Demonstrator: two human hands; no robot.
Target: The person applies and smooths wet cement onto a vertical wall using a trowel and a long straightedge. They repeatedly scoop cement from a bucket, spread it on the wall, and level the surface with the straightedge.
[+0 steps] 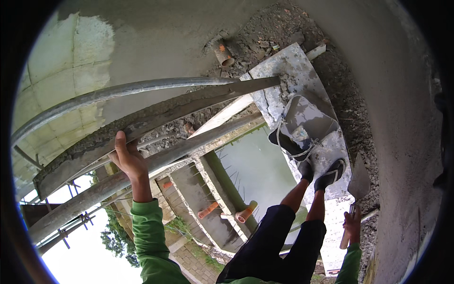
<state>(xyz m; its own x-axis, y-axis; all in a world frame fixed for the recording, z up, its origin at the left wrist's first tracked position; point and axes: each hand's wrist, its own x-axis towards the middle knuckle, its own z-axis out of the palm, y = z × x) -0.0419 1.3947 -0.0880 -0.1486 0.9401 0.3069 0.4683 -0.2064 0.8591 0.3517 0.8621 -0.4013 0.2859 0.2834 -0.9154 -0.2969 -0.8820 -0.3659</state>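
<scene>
The long board slants across the left of my view, its near end out to the left and its far right end over the pale slab; I can't fairly tell whether that end rests there or hangs just above it. My left hand is clamped on the board's near edge, thumb against the face toward me and the other fingers tucked behind. It looks stiff and probably heavy for one hand, more so with grey mortar crusted along it, and that coating may be gritty or slick, so I'd judge the cleaner edge the better hold, close to the middle for balance. My right hand, well apart on the right, has its fingers wrapped round the handle of the trowel, its broad blade pointing away from me; that should feel light and rigid, best held by the handle. Beyond the board runs a curved metal pipe, and on its near side a thick pole. Right of these, a dark bucket with grey mix sits on the slab near my sandalled feet, with murky water to their left.
</scene>
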